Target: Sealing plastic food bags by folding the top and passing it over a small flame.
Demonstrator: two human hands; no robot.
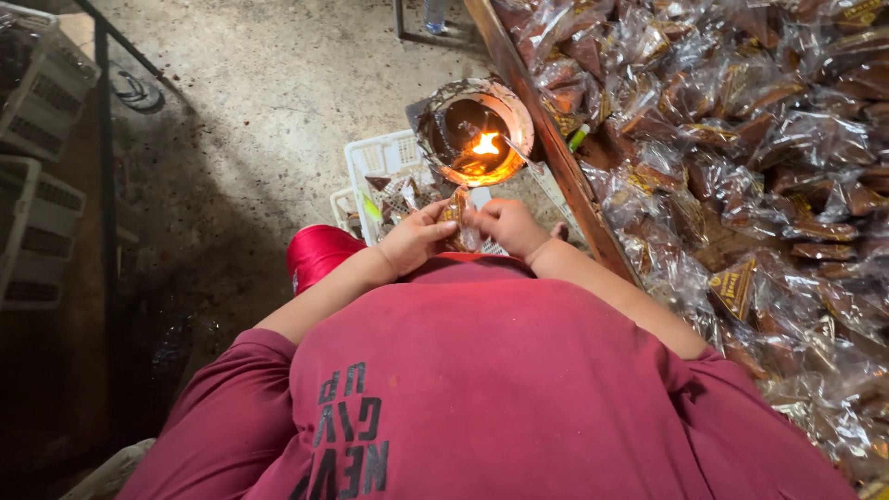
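Both my hands are held close together in front of my red shirt, pinching a small clear-wrapped brown packet [458,215]. My left hand [417,237] grips its left side and my right hand [507,226] grips its right side. Just beyond the packet stands a foil-lined bowl [521,116] with a small flame [486,143] burning inside and a thin metal rod lying across its rim.
A white plastic basket [381,159] holding a few packets sits on the concrete floor under the bowl. To the right, a wooden-edged table [556,153] is heaped with several clear-wrapped brown packets [741,167]. White crates [32,111] stand at far left. A red stool [315,255] shows below.
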